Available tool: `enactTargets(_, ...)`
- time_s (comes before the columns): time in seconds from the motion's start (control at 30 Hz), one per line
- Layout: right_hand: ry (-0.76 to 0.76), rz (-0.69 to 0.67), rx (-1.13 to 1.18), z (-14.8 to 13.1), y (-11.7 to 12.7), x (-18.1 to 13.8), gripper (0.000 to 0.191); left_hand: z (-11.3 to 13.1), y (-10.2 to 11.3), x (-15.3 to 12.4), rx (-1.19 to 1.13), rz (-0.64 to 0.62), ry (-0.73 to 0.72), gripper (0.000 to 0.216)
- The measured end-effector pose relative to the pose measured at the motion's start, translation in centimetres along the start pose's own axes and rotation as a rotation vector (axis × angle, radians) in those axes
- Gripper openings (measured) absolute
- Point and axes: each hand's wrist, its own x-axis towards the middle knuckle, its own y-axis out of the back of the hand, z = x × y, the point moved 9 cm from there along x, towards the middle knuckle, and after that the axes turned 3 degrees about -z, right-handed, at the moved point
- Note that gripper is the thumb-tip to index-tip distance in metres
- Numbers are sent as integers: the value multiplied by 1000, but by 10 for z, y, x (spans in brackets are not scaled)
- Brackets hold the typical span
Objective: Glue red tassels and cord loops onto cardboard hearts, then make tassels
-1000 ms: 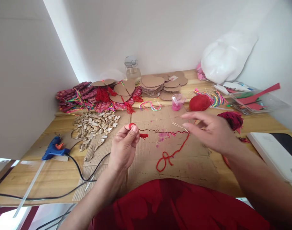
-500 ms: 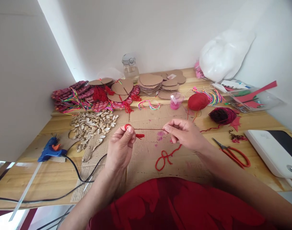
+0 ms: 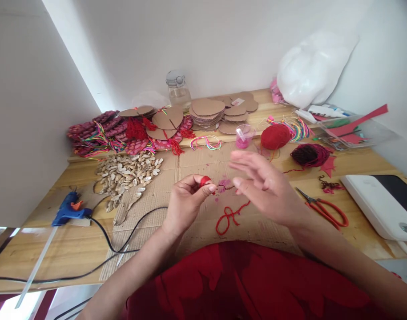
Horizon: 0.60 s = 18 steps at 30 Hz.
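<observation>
My left hand [image 3: 186, 202] is closed, its thumb and forefinger pinching a small bundle of red yarn [image 3: 205, 180]. Out of that pinch a thin dark strand of yarn [image 3: 221, 187] runs slack and kinked to the right. My right hand [image 3: 266, 189] is raised close by with its fingers spread, and the strand passes near or behind its thumb; whether they touch I cannot tell. Under the hands lies cardboard [image 3: 196, 222], on which a looped piece of red yarn [image 3: 227, 221] rests.
At the left are a blue glue gun [image 3: 70, 211] with its black cord and a heap of peanut shells [image 3: 126, 175]. Heart-shaped cardboard pieces [image 3: 206, 109] stand behind. A red yarn ball [image 3: 276, 136], a dark yarn ball [image 3: 308, 155], orange-handled scissors [image 3: 330, 213] and a white device [image 3: 380, 204] lie right.
My left hand has moved right, toward my right hand. The dark strand, stretched straight between them before, is now slack. My right hand's fingers have opened from a pinch.
</observation>
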Motion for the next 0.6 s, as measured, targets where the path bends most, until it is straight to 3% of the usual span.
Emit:
enactTargets(0.07, -39, -94, 104, 2, -24, -6, 48, -3, -13, 0, 27, -54, 12, 27)
enactTargets(0.17, -63, -102, 23, 12, -35, -9, 37, -10, -17, 1, 18, -56, 37, 29)
enactTargets(0.27, -85, -130, -144, 24, -33, -8, 12, -18, -13, 4, 26, -52, 57, 30)
enactTargets(0.37, -115, -115, -265, 31, -23, -5, 21, -26, -8, 8, 32, -56, 75, 30)
enactTargets(0.6, -157, -67, -225, 39, -13, -1, 21, -45, 4, 13, -41, -7, 136, 32)
